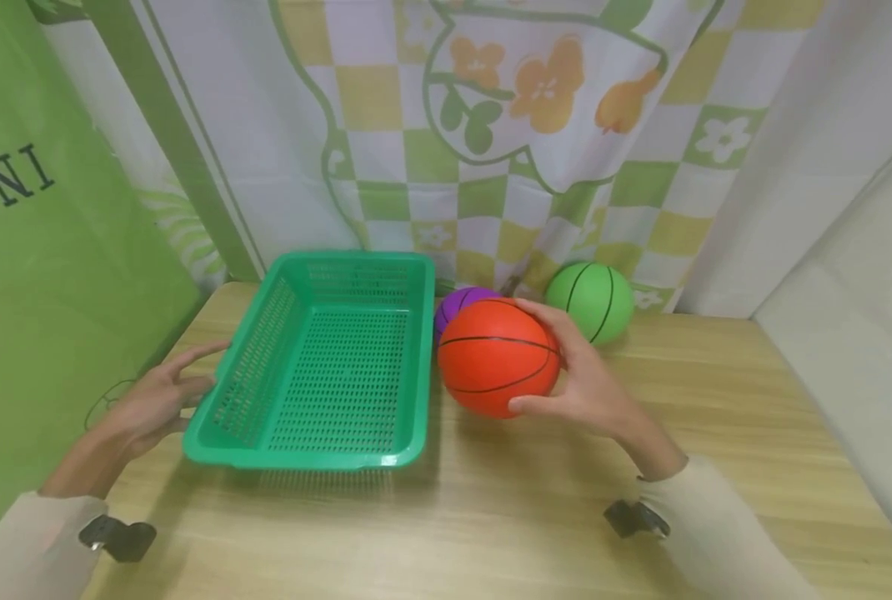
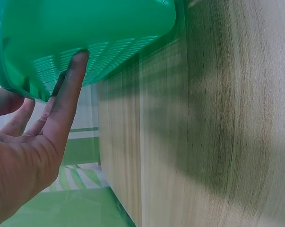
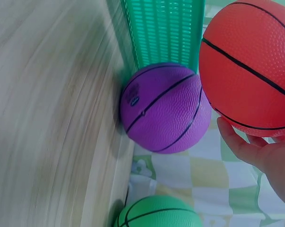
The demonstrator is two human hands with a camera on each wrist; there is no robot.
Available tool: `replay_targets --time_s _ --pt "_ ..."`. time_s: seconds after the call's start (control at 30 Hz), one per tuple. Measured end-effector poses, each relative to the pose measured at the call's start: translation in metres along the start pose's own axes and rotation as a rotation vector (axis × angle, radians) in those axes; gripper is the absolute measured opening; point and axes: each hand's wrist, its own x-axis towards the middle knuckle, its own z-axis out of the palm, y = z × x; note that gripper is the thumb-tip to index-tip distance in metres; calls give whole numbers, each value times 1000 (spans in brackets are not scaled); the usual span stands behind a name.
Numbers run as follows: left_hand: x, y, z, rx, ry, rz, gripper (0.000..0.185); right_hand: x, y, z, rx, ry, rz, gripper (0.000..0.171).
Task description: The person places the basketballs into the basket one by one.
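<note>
My right hand (image 1: 584, 379) grips an orange-red basketball (image 1: 497, 362) with black lines, fingers over its top and side and the thumb at the lower front. In the right wrist view the ball is off the table, beside a purple ball (image 3: 163, 109). A green plastic basket (image 1: 307, 458) with slotted walls stands to the left of the ball, its inside bare. At the basket's left side is my left hand (image 1: 149, 408), fingers extended. One straight finger (image 2: 69, 90) touches the slotted outer wall in the left wrist view.
A green ball (image 1: 590, 302) sits by the patterned curtain (image 1: 386, 108) at the back right. The purple ball is partly hidden behind the orange-red one in the head view. All stand on a wood-grain table (image 1: 521, 517), with a green cloth (image 1: 48, 275) along its left edge.
</note>
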Motion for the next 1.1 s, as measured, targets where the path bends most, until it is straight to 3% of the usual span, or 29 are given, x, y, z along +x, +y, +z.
replay_targets --time_s 1.1 --pt "1 0 0 -41 -4 -3 68 31 -17 36 -46 -62 -142 101"
